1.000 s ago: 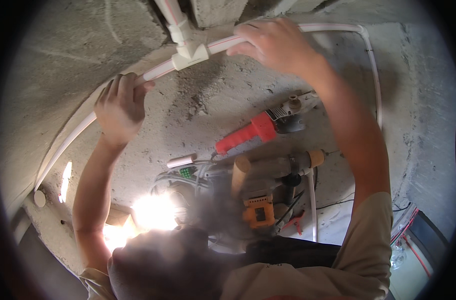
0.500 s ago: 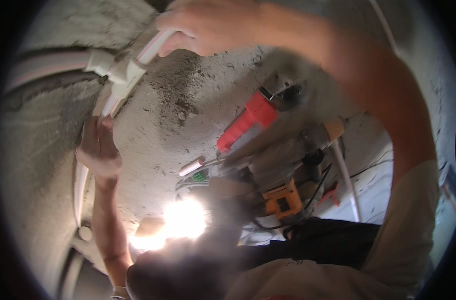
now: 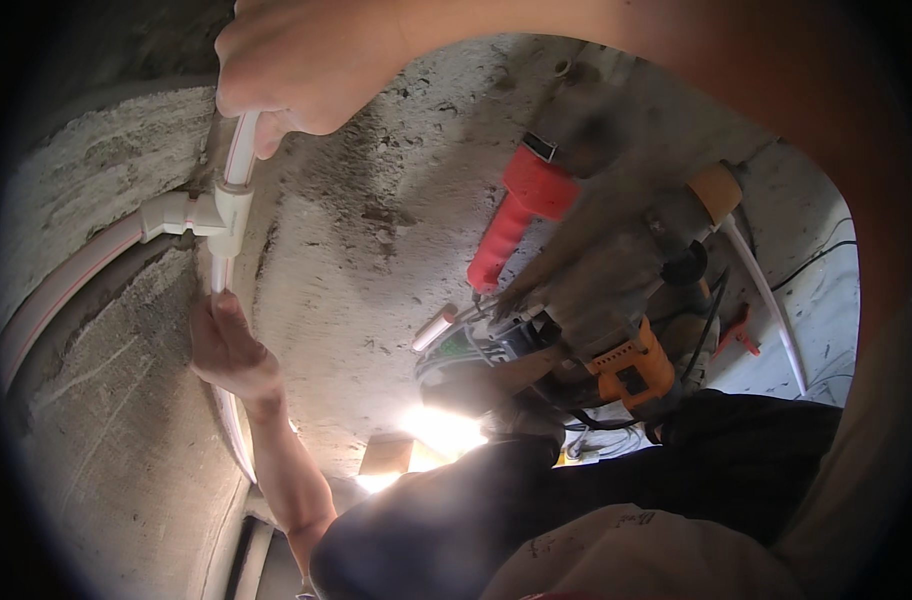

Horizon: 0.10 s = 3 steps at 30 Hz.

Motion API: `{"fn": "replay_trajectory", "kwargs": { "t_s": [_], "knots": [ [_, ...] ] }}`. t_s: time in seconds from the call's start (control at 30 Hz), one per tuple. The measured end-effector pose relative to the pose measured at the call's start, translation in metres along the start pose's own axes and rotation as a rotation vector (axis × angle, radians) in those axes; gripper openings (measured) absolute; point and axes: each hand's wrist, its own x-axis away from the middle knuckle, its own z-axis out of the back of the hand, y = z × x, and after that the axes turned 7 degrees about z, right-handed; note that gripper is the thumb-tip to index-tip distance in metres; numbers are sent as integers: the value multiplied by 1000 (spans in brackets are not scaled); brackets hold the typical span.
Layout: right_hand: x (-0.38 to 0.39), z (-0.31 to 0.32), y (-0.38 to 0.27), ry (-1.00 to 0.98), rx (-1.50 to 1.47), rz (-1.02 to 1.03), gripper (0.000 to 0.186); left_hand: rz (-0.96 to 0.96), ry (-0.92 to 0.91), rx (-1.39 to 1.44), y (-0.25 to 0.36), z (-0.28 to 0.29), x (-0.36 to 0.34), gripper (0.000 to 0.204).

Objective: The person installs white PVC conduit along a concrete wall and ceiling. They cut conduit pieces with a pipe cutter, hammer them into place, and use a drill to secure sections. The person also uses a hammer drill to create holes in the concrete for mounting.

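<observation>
My right hand (image 3: 306, 65), at the top left, is closed around the upper white plastic pipe (image 3: 242, 150) with red stripes. That pipe runs down into a white tee fitting (image 3: 231, 220). Below the tee, my left hand (image 3: 234, 345) wraps round the lower pipe (image 3: 222, 272), which continues past my wrist along the wall. From the tee's side, an elbow fitting (image 3: 166, 215) joins a curving striped pipe (image 3: 76, 270) lying in a groove in the wall. The far end of the upper pipe is hidden behind my right hand.
A red-handled power tool (image 3: 521, 205) lies on the rough concrete floor. Near it are a short pipe piece (image 3: 434, 328), a yellow-orange power tool (image 3: 631, 370) and a long white pipe (image 3: 766, 290). A bright lamp (image 3: 441, 425) glares beside my legs.
The upper pipe and tee have swung from leaning right to nearly upright. My right hand has moved left with the pipe. Both hands keep their grip, and the whole view has shifted.
</observation>
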Motion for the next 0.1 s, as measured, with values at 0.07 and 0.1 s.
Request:
{"fn": "replay_trajectory", "kwargs": {
  "t_s": [0.07,0.1],
  "knots": [
    [1,0,2,-17,0,11,34,23,-16,0,-2,3,1,43],
    [1,-1,3,-8,-2,6,34,36,-12,-8,-3,2,3,43]
  ]
}}
